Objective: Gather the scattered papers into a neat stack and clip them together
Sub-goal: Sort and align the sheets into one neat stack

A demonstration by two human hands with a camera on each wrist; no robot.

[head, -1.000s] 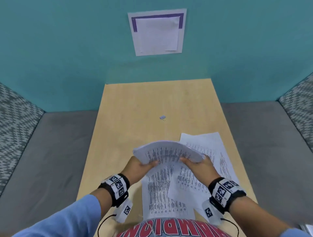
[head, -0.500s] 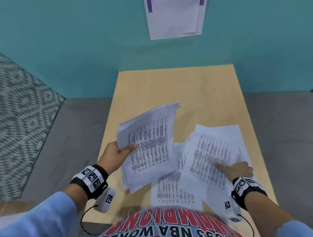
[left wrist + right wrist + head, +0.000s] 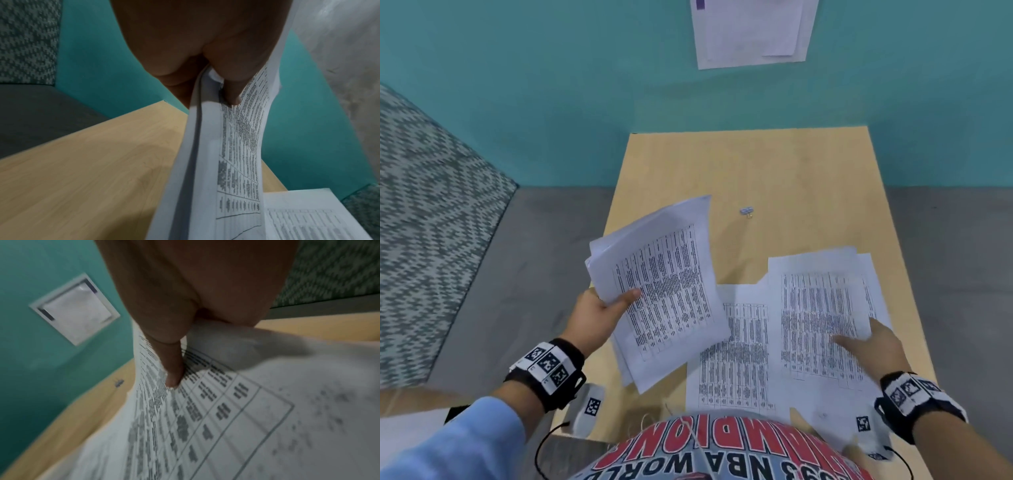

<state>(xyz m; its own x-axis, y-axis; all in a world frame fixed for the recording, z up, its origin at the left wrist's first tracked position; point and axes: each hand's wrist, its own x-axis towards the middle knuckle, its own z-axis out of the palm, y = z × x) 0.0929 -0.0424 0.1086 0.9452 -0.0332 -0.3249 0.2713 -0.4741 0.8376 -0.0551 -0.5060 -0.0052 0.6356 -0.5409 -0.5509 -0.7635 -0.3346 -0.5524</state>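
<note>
My left hand [image 3: 602,308] grips a bundle of printed sheets [image 3: 661,291] by its left edge, thumb on top, and holds it tilted above the table's left side; the left wrist view shows the bundle [image 3: 205,162] edge-on below the thumb. More printed sheets lie overlapping on the table: a middle sheet [image 3: 736,359] and a right sheet [image 3: 822,315]. My right hand [image 3: 869,346] pinches the right sheet at its right edge, and the thumb [image 3: 172,376] presses on the print. A small binder clip [image 3: 747,211] lies alone beyond the papers, also seen as the clip [image 3: 119,382].
The light wood table [image 3: 756,164] butts against a teal wall, where a white notice [image 3: 750,31] hangs. Grey bench seating [image 3: 534,274] flanks the table, with a patterned cushion [image 3: 424,222] at the left. The far half of the table holds only the clip.
A second ago both hands held the bundle. My right hand let go and moved right onto the right sheet, while my left hand carried the bundle to the left.
</note>
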